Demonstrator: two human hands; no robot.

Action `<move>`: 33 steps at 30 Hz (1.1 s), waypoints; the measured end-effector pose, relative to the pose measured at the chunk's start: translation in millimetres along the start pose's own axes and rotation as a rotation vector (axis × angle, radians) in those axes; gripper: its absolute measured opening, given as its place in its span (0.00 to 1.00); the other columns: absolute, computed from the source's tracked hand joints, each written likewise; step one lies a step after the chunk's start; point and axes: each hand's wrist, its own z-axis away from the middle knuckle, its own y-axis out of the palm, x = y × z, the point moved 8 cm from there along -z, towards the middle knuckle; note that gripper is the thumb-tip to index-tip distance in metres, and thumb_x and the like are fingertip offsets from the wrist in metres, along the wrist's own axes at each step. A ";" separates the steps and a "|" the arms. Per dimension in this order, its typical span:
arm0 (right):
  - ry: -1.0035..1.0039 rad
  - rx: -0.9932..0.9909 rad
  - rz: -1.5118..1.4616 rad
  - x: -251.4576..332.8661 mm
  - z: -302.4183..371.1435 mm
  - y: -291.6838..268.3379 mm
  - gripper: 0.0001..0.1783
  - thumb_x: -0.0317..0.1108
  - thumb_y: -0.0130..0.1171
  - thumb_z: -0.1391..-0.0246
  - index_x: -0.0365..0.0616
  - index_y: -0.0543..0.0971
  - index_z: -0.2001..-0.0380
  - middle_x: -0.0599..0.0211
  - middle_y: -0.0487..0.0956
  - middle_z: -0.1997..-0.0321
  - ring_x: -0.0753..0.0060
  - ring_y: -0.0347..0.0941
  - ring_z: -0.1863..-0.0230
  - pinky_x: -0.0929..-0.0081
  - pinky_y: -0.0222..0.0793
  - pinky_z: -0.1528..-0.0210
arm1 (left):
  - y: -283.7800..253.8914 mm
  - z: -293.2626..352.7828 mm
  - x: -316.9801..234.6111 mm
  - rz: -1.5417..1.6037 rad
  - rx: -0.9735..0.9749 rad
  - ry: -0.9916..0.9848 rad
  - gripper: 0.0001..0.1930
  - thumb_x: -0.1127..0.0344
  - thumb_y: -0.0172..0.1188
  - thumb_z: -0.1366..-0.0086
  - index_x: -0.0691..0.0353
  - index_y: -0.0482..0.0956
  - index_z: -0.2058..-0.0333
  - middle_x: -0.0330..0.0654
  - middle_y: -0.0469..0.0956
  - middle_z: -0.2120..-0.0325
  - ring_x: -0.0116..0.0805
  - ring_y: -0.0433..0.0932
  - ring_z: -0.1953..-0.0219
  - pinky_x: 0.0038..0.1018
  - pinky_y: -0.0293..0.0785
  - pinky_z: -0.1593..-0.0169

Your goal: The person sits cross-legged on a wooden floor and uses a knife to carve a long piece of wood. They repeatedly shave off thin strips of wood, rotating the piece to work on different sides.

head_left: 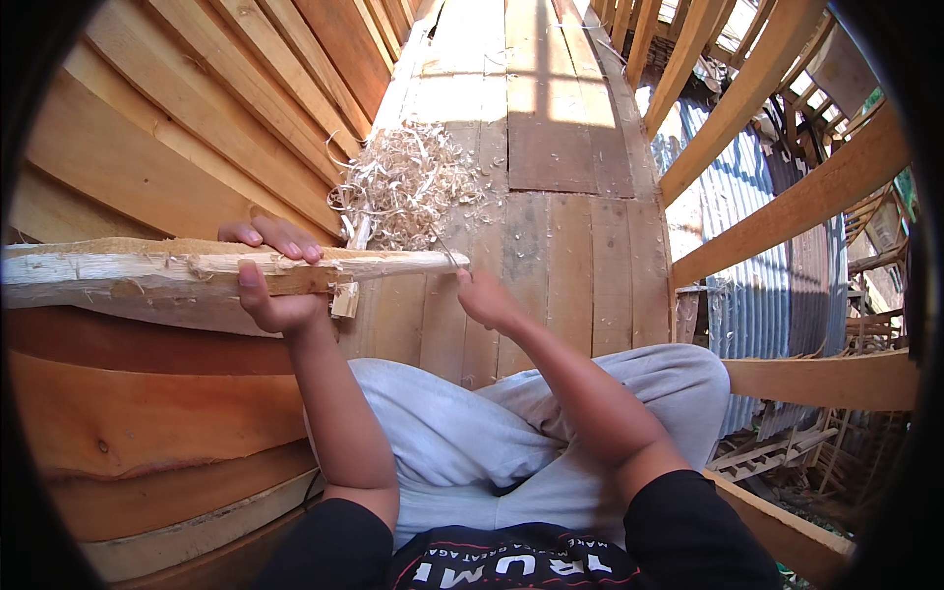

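A long, rough-hewn piece of pale wood (pixel 177 273) runs in from the left edge and narrows to a thin end near the middle. My left hand (pixel 280 285) is closed around it where it starts to narrow, fingers over the top and thumb on the near side. By its thin tip, my right hand (pixel 485 298) is closed in a fist. From that fist a slim dark blade-like tool (pixel 447 248) slants up and left across the tip; its handle is hidden in my fingers. A small block-like chunk (pixel 345 300) juts from the wood beside my left wrist.
Curled shavings (pixel 408 187) are heaped on the plank floor (pixel 560 256) beyond the wood. Upright boards (pixel 187 128) line the left side. On the right, a slatted wooden railing (pixel 787 226) stands before corrugated metal sheets (pixel 728 226). My crossed legs (pixel 452 423) lie below my hands.
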 end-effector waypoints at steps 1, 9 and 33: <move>-0.204 -0.075 0.005 26.5 11.0 -6.3 0.24 0.44 0.36 0.33 0.33 0.70 0.70 0.45 0.72 0.77 0.45 0.69 0.73 0.56 0.64 0.65 | 1.5 1.3 0.8 0.006 -0.002 -0.001 0.19 0.51 0.55 0.42 0.59 0.62 0.64 0.41 0.65 0.82 0.31 0.66 0.81 0.23 0.69 0.75; -0.415 -0.041 0.042 -2.7 -14.1 -7.2 0.25 0.45 0.39 0.34 0.31 0.70 0.72 0.44 0.73 0.77 0.45 0.69 0.74 0.55 0.64 0.65 | 22.9 -3.2 5.8 0.175 0.182 -0.014 0.22 0.50 0.59 0.44 0.60 0.62 0.64 0.41 0.65 0.81 0.30 0.66 0.81 0.23 0.68 0.74; -0.085 -0.076 0.208 -35.8 -21.6 -16.7 0.30 0.44 0.36 0.35 0.22 0.75 0.68 0.33 0.77 0.68 0.34 0.74 0.63 0.50 0.69 0.55 | 30.8 -0.9 5.0 0.200 0.282 -0.065 0.25 0.50 0.64 0.46 0.59 0.61 0.64 0.41 0.68 0.79 0.31 0.68 0.80 0.24 0.70 0.73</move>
